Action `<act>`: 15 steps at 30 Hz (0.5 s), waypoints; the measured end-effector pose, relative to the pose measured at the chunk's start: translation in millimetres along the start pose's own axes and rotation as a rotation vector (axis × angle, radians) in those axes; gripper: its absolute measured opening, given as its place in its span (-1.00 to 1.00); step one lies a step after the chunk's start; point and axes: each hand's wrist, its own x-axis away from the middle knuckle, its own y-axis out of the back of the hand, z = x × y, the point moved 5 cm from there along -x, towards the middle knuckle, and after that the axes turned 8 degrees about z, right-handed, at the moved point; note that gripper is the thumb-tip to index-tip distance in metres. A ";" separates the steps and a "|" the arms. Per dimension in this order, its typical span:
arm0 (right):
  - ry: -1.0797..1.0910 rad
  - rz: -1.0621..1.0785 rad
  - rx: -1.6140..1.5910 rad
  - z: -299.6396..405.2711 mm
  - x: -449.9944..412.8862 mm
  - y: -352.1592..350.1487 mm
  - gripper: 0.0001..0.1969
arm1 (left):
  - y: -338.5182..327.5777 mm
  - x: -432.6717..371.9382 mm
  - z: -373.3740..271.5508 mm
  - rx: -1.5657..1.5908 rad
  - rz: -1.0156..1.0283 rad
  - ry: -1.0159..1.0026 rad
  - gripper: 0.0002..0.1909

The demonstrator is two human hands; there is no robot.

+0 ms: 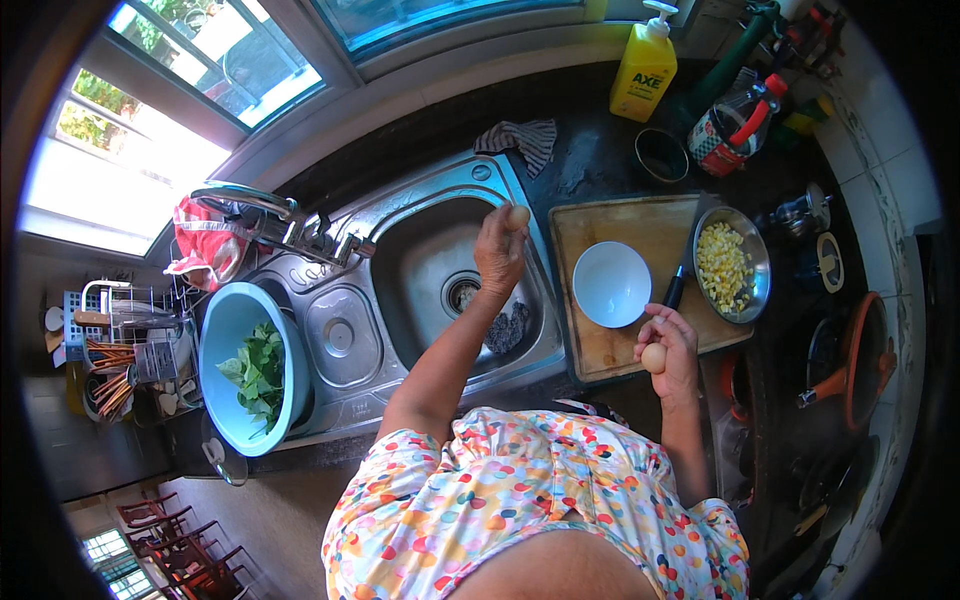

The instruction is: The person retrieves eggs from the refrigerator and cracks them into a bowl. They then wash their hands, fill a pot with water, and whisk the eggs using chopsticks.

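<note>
My left hand (500, 251) is over the right side of the steel sink (420, 262), its fingers closed on an egg (517, 217). On the right, my right hand (670, 349) holds another egg (654, 358) near the front edge of a wooden cutting board (600, 355). Its fingertips come close to the rim of a white bowl (613, 285); whether they touch it I cannot tell. Beside the bowl lies a knife with a black handle (674, 288). A steel bowl of chopped yellow and white pieces (724, 268) rests at the board's right side.
Left of the sink stands a light blue basin (217, 375) with green leaves (259, 371), near the faucet (300, 232). A dark scouring pad (508, 328) lies in the sink. Behind the board are a yellow pump bottle (643, 71), a dark cup (661, 156) and a striped cloth (521, 142).
</note>
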 end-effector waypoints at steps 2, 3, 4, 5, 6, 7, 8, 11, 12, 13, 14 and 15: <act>-0.003 -0.006 0.011 0.4 -0.4 -0.2 -0.79 | -15.0 4.4 13.4 -0.054 0.124 0.121 -0.59; -0.004 -0.011 0.016 0.7 -0.8 0.2 -0.79 | -17.1 4.7 16.1 -0.046 0.095 0.128 -0.60; -0.006 -0.016 0.022 1.2 -1.1 0.5 -0.79 | -18.8 5.1 19.0 -0.039 0.065 0.135 -0.61; -0.004 -0.016 0.019 1.5 -0.9 -0.2 -0.79 | -18.9 5.8 21.7 -0.034 0.036 0.142 -0.62; -0.002 -0.016 0.016 2.1 -0.5 -1.3 -0.79 | -21.1 6.2 27.5 0.112 0.037 0.188 -0.62; -0.001 -0.015 0.013 2.6 -0.3 -2.1 -0.79 | -23.6 6.0 33.3 0.258 0.037 0.233 -0.62; -0.004 -0.007 0.020 2.1 -0.8 -1.9 -0.79 | -24.1 4.3 34.4 0.403 0.039 0.276 -0.62; -0.007 0.014 0.031 0.9 -2.2 -1.4 -0.78 | -19.7 -0.4 33.9 0.613 0.152 0.391 -0.66; -0.006 0.017 0.026 0.9 -2.6 -1.9 -0.78 | -19.5 0.9 33.1 0.802 0.228 0.503 -0.67; -0.004 0.020 0.022 0.8 -2.7 -2.3 -0.78 | -18.6 3.2 30.2 0.992 0.304 0.615 -0.68; -0.006 0.024 0.022 0.7 -3.0 -2.9 -0.78 | -20.5 6.4 25.9 1.182 0.379 0.726 -0.69; -0.009 0.028 0.021 0.7 -3.2 -3.4 -0.78 | -20.3 7.8 23.5 1.212 0.383 0.766 -0.69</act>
